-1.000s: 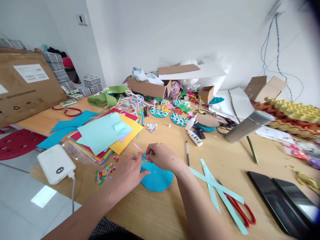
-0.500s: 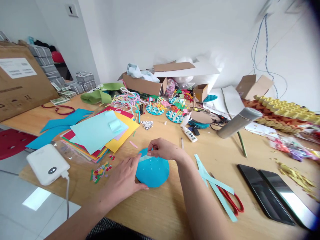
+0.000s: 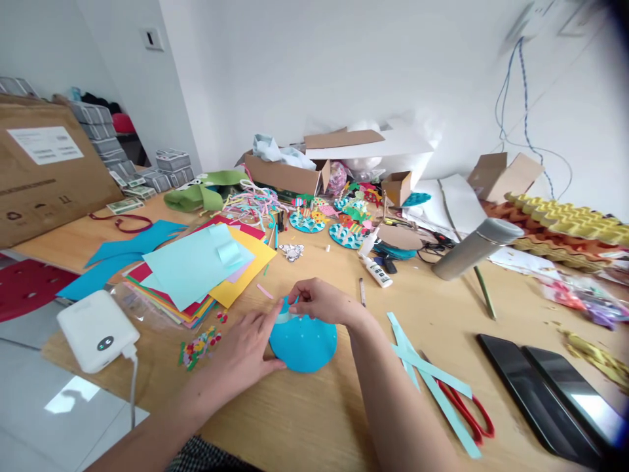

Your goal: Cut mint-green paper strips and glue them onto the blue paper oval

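A round blue disc [image 3: 307, 351] with small pale dots lies on the table in front of me. My left hand [image 3: 248, 344] rests flat at its left side, fingers stretched out, with the index finger near the upper edge and the thumb by the lower edge. Over the upper part of the disc, my right hand [image 3: 319, 303] pinches a light blue paper strip [image 3: 284, 317], partly hidden by the fingers. Right of my forearm, more light blue strips [image 3: 445, 396] lie across red-handled scissors [image 3: 474, 413].
Stacked coloured paper [image 3: 189, 265] and a white power bank [image 3: 98, 331] are on the left, near paper scraps [image 3: 199, 347]. A glue bottle [image 3: 378, 272], a pen [image 3: 362, 292] and a grey flask [image 3: 476, 249] stand or lie beyond. Two phones [image 3: 531, 393] lie at right.
The view has shifted slightly, so everything sits a little lower and further right. Both hands stay at the disc, the right fingers still pinching the strip, which now looks curved.
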The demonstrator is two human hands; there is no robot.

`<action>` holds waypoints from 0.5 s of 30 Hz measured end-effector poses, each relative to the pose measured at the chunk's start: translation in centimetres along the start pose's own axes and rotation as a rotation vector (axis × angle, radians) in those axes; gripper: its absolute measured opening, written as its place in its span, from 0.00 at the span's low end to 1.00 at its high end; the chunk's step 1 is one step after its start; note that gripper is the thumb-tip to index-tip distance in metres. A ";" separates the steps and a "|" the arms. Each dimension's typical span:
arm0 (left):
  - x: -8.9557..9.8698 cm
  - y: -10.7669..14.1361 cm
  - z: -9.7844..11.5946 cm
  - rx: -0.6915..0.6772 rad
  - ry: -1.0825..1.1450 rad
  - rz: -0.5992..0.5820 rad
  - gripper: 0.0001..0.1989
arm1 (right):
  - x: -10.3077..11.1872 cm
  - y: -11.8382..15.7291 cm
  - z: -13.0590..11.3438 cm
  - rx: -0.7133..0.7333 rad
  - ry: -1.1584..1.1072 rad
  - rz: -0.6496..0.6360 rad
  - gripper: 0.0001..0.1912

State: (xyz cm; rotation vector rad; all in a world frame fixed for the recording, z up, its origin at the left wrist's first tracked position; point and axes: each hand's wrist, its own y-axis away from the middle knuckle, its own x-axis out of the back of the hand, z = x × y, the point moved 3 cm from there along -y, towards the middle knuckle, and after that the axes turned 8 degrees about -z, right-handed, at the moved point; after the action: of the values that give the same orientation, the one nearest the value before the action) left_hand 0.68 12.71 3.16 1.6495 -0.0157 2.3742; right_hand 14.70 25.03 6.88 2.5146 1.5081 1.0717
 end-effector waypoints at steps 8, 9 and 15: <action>0.7 -1.6 -1.4 -0.103 -0.018 -0.007 0.46 | 0.1 0.0 0.1 -0.035 -0.031 0.060 0.09; 0.8 -1.6 -1.4 -0.109 -0.018 -0.001 0.47 | 0.2 0.0 0.0 -0.036 -0.038 0.069 0.10; 1.5 -2.4 -0.6 -0.051 -0.050 0.078 0.30 | 0.0 -0.2 -0.1 -0.040 -0.079 0.075 0.10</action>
State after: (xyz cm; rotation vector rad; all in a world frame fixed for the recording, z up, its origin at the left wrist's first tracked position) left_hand 0.13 15.46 4.04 1.7145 -0.1508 2.3669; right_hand 14.44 25.11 6.90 2.5723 1.3690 0.9877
